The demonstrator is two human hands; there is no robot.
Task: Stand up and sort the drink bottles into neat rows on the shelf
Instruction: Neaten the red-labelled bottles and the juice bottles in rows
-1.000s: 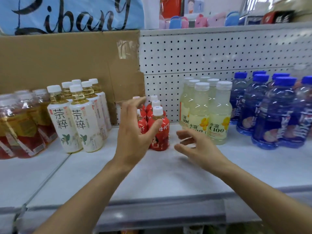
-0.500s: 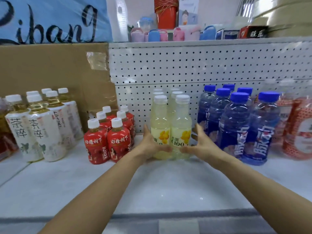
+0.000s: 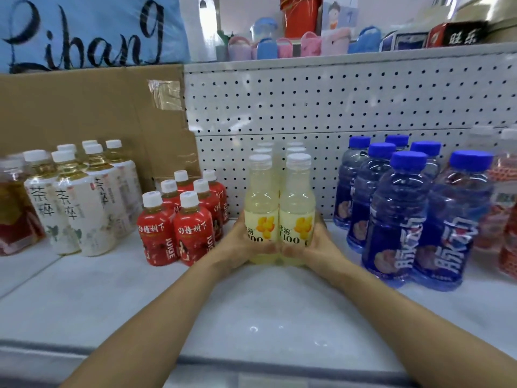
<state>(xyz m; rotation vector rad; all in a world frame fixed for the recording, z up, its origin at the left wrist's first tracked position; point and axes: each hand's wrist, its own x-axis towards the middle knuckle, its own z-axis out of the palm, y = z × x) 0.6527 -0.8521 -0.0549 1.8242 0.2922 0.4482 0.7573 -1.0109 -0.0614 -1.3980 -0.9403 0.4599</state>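
The white shelf (image 3: pixel 265 312) carried five groups of bottles in front of the pegboard back (image 3: pixel 335 107). In the middle stood the pale yellow bottles (image 3: pixel 261 208), two rows going back. The left hand (image 3: pixel 243 245) was curled around the lower part of the front left bottle, and the right hand (image 3: pixel 319 245) was curled around the front right one, so both hands grasped the pair from the outer sides and pressed them together. The two front bottles were upright and touching.

Half a second before, the hands were already on these bottles; the view had only come closer and a little to the left.

The blue bottles (image 3: pixel 397 219) stood to the right, the small red bottles (image 3: pixel 193 231) and the white tea bottles (image 3: pixel 81 208) to the left. The fingers behind the yellow bottles were hidden. The bottles at the far left and far right edges were blurred and cut off.
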